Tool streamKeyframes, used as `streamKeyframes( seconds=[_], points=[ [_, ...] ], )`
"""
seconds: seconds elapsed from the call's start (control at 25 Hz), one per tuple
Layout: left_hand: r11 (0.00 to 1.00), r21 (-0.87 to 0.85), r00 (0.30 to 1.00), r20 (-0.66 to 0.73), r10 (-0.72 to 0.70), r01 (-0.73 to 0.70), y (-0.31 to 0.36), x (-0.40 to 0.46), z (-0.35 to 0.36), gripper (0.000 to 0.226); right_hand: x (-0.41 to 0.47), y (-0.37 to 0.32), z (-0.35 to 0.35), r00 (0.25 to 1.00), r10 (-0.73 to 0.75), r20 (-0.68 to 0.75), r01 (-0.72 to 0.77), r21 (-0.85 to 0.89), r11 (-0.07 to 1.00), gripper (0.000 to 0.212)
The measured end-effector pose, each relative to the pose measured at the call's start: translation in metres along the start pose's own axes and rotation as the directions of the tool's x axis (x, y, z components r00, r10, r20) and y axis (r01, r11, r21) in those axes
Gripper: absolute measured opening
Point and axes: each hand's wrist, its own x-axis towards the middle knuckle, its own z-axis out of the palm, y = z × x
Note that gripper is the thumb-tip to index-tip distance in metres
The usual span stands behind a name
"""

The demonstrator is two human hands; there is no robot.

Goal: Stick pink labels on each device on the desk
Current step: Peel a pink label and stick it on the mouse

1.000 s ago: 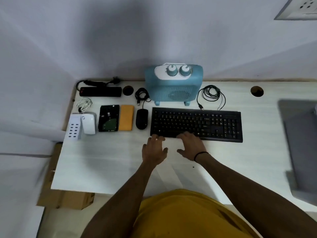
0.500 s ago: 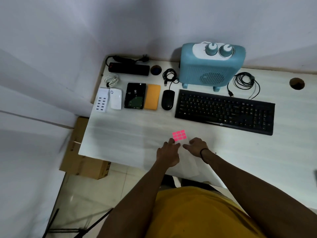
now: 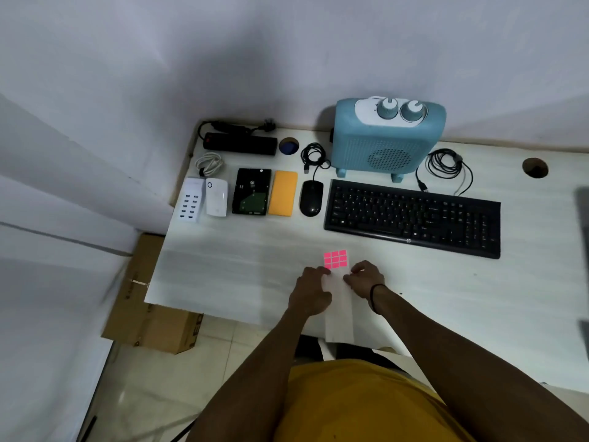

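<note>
Nearest, I see my left hand (image 3: 310,293) and right hand (image 3: 365,277) with fingers curled, pinching the white backing sheet (image 3: 339,309) whose far end carries the pink labels (image 3: 335,259), on the white desk (image 3: 223,269). Beyond lies the black keyboard (image 3: 411,218), marked "hp"; behind it, a blue heater (image 3: 387,138) against the pale wall (image 3: 223,59).

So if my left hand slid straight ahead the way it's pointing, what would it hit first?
Your left hand would first meet the pink labels just ahead; beyond them, probably the keyboard.
</note>
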Motion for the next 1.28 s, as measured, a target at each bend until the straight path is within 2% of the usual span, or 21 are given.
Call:
streamKeyframes(
  seconds=[0.04,0.08,0.12,0.16,0.2,0.28,0.32,0.4,0.48,0.6,0.88,1.04,1.28],
  points=[
    [0.962,-0.261,0.995,-0.034,-0.093,0.081,0.001,-0.001,-0.005,0.061,-0.003,-0.002,-0.004,1.0,-0.01,0.008,0.009,0.067,0.998,0.02],
    [0.835,-0.527,0.983,0.008,-0.181,0.158,0.005,-0.005,-0.012,0.064,-0.007,-0.005,-0.009,0.999,-0.026,0.031,0.022,0.127,0.992,0.019],
    [0.656,-0.723,0.971,0.095,-0.217,0.218,0.006,-0.007,-0.019,0.065,-0.011,-0.008,-0.014,0.997,-0.05,0.064,0.038,0.174,0.984,0.019],
    [0.523,-0.818,0.968,0.161,-0.191,0.239,0.007,-0.008,-0.026,0.062,-0.015,-0.012,-0.019,0.991,-0.09,0.099,0.068,0.207,0.976,0.019],
    [0.473,-0.854,0.976,0.171,-0.137,0.216,0.009,-0.01,-0.032,0.055,-0.019,-0.016,-0.022,0.982,-0.139,0.127,0.108,0.223,0.969,0.018],
    [0.457,-0.883,0.994,0.098,-0.047,0.109,0.017,-0.017,-0.039,0.033,-0.03,-0.025,-0.028,0.958,-0.262,0.116,0.236,0.195,0.952,0.015],
    [0.444,-0.893,0.998,0.058,-0.032,0.067,0.021,-0.021,-0.042,0.027,-0.035,-0.03,-0.029,0.938,-0.339,0.067,0.329,0.129,0.935,0.013],
    [0.422,-0.906,1.0,0.012,-0.004,0.012,0.03,-0.025,-0.045,0.024,-0.044,-0.039,-0.03,0.859,-0.504,-0.084,0.503,-0.036,0.863,0.011],
    [0.437,-0.899,1.0,-0.016,0.024,-0.025,0.037,-0.028,-0.049,0.023,-0.049,-0.047,-0.031,0.763,-0.615,-0.197,0.599,-0.141,0.788,0.011],
    [0.463,-0.886,0.999,-0.022,0.034,-0.035,0.039,-0.029,-0.05,0.027,-0.052,-0.051,-0.032,0.69,-0.694,-0.204,0.653,-0.239,0.719,0.023],
    [0.428,-0.904,0.999,0.005,0.034,-0.01,0.035,-0.03,-0.048,0.018,-0.057,-0.048,-0.028,0.679,-0.713,-0.177,0.659,-0.281,0.698,0.024],
    [0.483,-0.875,0.999,0.012,0.051,-0.014,0.03,-0.029,-0.046,0.018,-0.062,-0.048,-0.028,0.699,-0.698,-0.154,0.667,-0.21,0.715,0.017],
    [0.507,-0.862,0.998,0.014,0.053,-0.015,0.031,-0.027,-0.042,0.019,-0.065,-0.044,-0.031,0.74,-0.659,-0.135,0.617,-0.254,0.745,0.017]
  ],
)
